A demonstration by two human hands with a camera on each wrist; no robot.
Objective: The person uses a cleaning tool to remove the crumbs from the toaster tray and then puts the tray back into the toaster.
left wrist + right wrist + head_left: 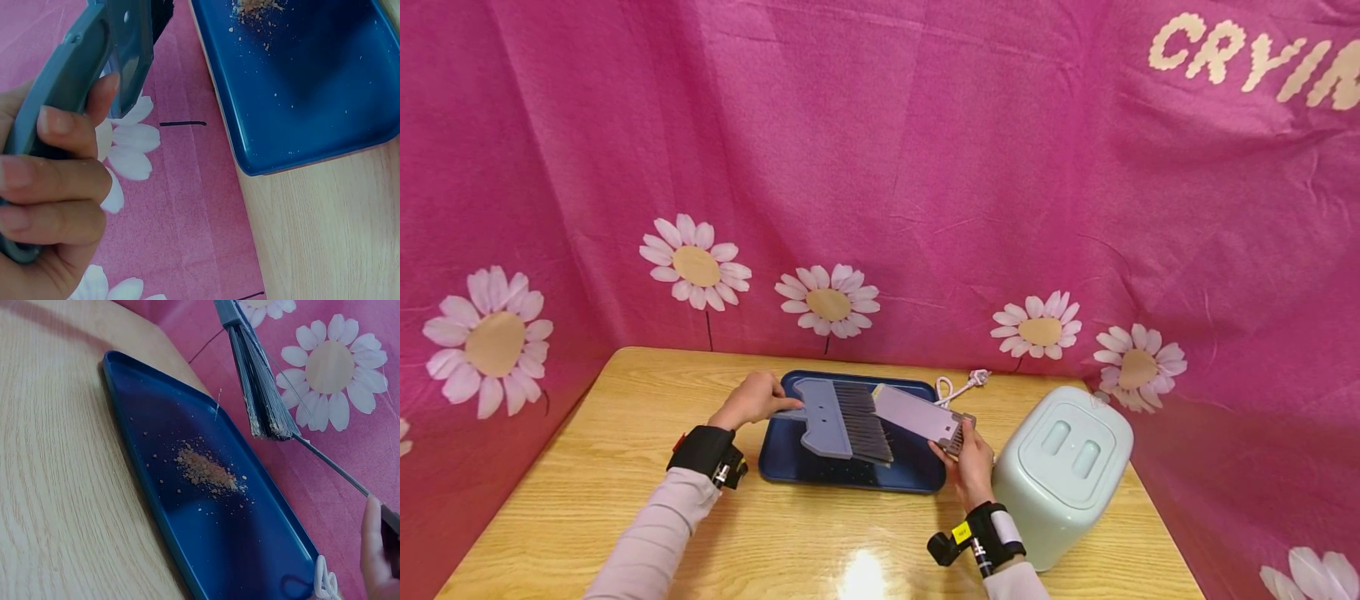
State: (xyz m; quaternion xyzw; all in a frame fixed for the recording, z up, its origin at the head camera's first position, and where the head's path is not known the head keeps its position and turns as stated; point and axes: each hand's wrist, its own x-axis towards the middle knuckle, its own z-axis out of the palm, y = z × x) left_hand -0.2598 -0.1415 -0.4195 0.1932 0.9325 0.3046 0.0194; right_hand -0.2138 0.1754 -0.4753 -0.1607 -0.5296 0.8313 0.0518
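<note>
My left hand (751, 403) grips the handle of a grey-blue hand brush (822, 419) with dark bristles, held over a navy-blue tray (917, 477). In the left wrist view the fingers curl round the brush handle (65, 78). My right hand (974, 468) holds a thin, flat rectangular plate (912, 412) by its brown, slotted end. Seen edge-on in the right wrist view, the plate's far end is right at the bristle tips (272, 432). Below them, a small heap of tan crumbs (206, 472) lies on the tray, with loose specks scattered around.
To the right of the tray stands a pale green lidded bin (1063, 467), close to my right hand. A white cord with a plug (977, 378) lies behind the tray's right corner. Pink cloth (895, 183) with daisies hangs behind the wooden table (805, 542).
</note>
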